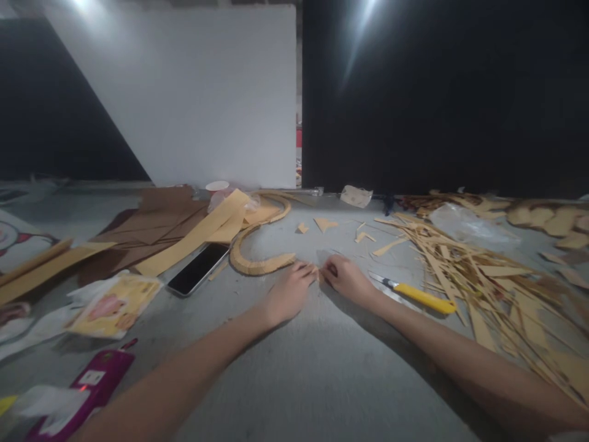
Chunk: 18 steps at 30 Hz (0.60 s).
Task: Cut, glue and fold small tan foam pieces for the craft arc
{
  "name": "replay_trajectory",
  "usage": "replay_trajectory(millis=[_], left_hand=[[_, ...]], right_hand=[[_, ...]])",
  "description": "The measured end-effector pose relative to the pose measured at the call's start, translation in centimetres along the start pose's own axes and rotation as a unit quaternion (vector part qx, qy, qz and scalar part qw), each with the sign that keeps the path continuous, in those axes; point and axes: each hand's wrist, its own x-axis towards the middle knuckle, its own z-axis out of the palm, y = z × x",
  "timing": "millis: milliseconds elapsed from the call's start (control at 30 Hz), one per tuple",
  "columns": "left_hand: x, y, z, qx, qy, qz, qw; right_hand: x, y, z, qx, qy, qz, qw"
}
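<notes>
Left grip (289,293) by tip of curved tan strip (248,265), right grip (348,280) just beside; both curled, can't tell whether pinching anything. Yellow knife (426,298) lies rightward.

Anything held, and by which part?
Cannot tell: left hand and right hand nearly meet by one end of the curved tan strip; any grip is hidden.

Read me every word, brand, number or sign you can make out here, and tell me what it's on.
No text is readable.
Yellow packet: pink printed picture; any lettering is too blurred.
Purple device: any markings are too small to read.
Phone: dark screen, no words visible.
Yellow knife: no legible brand.
Curved strip by the left hand: no lettering visible.
</notes>
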Motion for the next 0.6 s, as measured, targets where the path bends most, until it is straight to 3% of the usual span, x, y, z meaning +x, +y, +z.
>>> replay_trajectory(millis=[400,600], left_hand=[[-0.2,0.2,0.0,0.009,0.002,0.0,1.0],[-0.3,0.2,0.3,-0.054,0.031,-0.075,0.995]], right_hand=[[-0.2,-0.7,-0.9,-0.041,-0.015,-0.004,0.999],[0.1,-0.9,-0.6,-0.006,-0.053,0.032,0.998]])
